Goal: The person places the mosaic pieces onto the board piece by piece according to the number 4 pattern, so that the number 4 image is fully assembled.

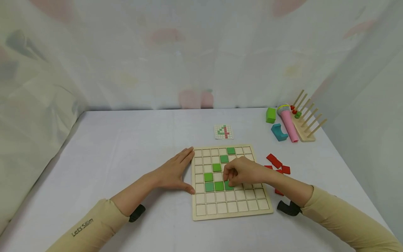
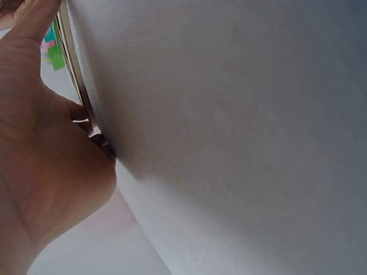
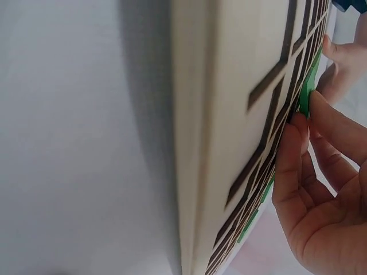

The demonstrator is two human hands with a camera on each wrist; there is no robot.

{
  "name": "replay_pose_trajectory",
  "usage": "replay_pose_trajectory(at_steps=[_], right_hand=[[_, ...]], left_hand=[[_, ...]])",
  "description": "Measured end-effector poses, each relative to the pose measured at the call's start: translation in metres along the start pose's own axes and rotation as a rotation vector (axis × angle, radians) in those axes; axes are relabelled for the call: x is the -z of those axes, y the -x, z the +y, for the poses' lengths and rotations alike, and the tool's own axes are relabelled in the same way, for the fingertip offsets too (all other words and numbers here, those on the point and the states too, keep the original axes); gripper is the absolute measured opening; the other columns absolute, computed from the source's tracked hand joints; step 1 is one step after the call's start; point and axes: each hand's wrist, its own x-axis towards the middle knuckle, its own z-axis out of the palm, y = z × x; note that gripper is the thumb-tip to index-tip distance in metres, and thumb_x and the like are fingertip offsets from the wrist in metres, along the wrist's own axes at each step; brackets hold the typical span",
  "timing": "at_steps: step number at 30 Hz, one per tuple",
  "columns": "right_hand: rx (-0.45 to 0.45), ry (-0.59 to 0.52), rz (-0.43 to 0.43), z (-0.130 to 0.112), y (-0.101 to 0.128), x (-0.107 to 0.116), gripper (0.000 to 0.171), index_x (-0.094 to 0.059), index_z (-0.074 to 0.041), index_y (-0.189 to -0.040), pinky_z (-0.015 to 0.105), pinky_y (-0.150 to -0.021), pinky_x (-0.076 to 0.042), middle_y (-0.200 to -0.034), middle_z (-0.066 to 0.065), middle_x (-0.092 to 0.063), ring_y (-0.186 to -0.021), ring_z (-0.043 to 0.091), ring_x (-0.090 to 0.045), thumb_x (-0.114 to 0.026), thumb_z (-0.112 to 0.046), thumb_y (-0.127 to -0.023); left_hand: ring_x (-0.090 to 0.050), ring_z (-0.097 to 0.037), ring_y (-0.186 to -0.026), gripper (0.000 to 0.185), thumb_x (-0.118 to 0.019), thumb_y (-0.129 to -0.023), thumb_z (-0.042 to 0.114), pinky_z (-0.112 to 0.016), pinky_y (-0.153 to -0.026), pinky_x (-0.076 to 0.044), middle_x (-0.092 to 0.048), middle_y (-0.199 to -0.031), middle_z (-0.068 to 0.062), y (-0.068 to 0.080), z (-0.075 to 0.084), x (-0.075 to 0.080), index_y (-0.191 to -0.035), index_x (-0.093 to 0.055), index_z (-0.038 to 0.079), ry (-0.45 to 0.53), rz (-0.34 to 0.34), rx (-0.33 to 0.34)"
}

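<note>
Left hand (image 1: pixel 171 173) lay flat, fingers straight against the grid board's (image 1: pixel 231 210) left edge. Right hand (image 1: pixel 244 172) pinched a green tile (image 1: pixel 228 185) over the board's fifth row, beside two seated greens. Bare table (image 1: pixel 126 147) lay open leftward.

pale wooden grid board (image 1: pixel 231 210) with six green square tiles (image 1: pixel 209 177), red flat tiles (image 1: pixel 274 160) beside it, white card (image 1: pixel 224 132) printed with green-and-pink squared pattern, green block (image 1: pixel 270 115), teal arch block (image 1: pixel 278 132), pink toy microphone (image 1: pixel 289 125), beige sleeves (image 1: pixel 343 217)
</note>
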Motion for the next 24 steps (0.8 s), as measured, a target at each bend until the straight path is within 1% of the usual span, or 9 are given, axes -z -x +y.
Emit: replay_pose_trajectory(at_steps=[7, 18, 22, 24], right_hand=[[-0.011, 0.008, 0.009, 0.0, -0.0007, -0.0008, 0.01, -0.072, -0.018, -0.087, 0.017, -0.063, -0.047, -0.072, -0.007, -0.062, -0.067, 0.003, -0.053, -0.077, -0.01, -0.083], [-0.011, 0.013, 0.023, -0.0002, -0.0011, -0.002, 0.012, -0.071, -0.017, -0.085, 0.017, -0.062, -0.048, -0.07, -0.007, -0.062, -0.066, 0.003, -0.053, -0.078, -0.009, -0.081], [0.0, 0.028, 0.047, 0.0002, 0.0004, -0.0016, 0.011, -0.071, -0.018, -0.086, 0.018, -0.063, -0.049, -0.073, -0.008, -0.062, -0.068, 0.003, -0.054, -0.078, -0.01, -0.082], [0.008, 0.044, 0.075, 0.0013, 0.002, 0.0001, 0.009, -0.071, -0.018, -0.086, 0.018, -0.065, -0.049, -0.074, -0.009, -0.063, -0.07, 0.003, -0.055, -0.077, -0.011, -0.083]], left_hand=[[-0.004, -0.034, -0.157, 0.133, -0.075, -0.067, 0.073, -0.051, -0.127, -0.019, 0.0, -0.169, -0.011, 0.0002, 0.0, -0.0002, -0.159, -0.007, 0.005, 0.002, -0.001, -0.003], [-0.004, -0.035, -0.157, 0.133, -0.075, -0.067, 0.073, -0.05, -0.127, -0.019, -0.001, -0.169, -0.013, -0.0004, -0.0002, -0.0007, -0.159, -0.007, 0.004, -0.012, 0.0, -0.008], [-0.004, -0.035, -0.157, 0.133, -0.074, -0.067, 0.073, -0.05, -0.127, -0.018, 0.0, -0.169, -0.013, -0.0004, -0.0006, -0.0009, -0.159, -0.007, 0.004, -0.011, -0.002, -0.008], [-0.004, -0.035, -0.157, 0.134, -0.074, -0.067, 0.074, -0.05, -0.127, -0.018, 0.0, -0.169, -0.013, -0.0007, -0.001, -0.0011, -0.159, -0.007, 0.004, -0.01, -0.002, -0.01]])
